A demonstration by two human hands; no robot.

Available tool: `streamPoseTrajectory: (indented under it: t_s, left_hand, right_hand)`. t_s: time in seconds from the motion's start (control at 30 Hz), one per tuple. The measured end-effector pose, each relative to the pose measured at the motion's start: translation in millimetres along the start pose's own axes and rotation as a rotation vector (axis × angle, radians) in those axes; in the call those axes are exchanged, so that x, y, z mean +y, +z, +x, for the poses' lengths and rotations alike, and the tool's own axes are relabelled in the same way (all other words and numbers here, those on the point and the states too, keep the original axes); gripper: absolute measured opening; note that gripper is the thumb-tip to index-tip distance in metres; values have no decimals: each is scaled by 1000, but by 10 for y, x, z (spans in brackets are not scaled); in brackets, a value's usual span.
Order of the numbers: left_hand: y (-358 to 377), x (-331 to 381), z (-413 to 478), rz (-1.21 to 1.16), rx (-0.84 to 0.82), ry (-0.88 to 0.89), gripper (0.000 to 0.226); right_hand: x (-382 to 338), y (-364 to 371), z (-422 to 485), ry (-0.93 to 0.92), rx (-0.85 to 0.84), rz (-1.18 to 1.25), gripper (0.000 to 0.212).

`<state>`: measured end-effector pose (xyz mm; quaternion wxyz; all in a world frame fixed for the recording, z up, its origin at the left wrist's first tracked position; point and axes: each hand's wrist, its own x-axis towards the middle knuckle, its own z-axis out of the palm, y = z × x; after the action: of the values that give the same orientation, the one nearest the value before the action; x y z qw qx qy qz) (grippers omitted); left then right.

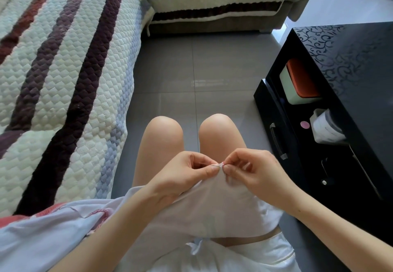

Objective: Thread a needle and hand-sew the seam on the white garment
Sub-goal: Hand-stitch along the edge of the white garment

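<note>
So, garment: white, draped over the lap, near centre; its far edge is lifted between both hands.
Left hand: thumb and forefinger pinch that edge.
Right hand: fingertips pinch the same edge, touching the left hand's.
Sofa: striped, left.
Table: black, right.

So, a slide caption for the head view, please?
Left hand and right hand pinch the white garment at one raised point.

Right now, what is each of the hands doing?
Left hand: closed, pinching the white garment at its edge.
Right hand: closed, pinching the same edge.
</note>
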<state>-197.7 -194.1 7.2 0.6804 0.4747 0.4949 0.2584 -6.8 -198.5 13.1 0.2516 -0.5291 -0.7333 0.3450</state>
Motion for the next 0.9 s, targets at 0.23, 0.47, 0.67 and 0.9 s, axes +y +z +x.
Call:
streamPoseTrajectory:
  t_s: [0.23, 0.47, 0.67, 0.9]
  left_hand:
    - [12, 32, -4, 8, -33, 34, 16]
    - [-12, 17, -23, 60, -79, 56, 25]
    - [79, 44, -27, 298, 39, 72, 22]
    - [-29, -35, -13, 142, -28, 28, 16]
  right_hand:
    - [-71, 26, 49, -493, 292, -387, 18]
    - [-106, 87, 63, -724, 222, -379, 19]
    - [-353, 68, 5, -735, 131, -97, 22]
    - [-303, -303, 464, 174, -265, 843, 11]
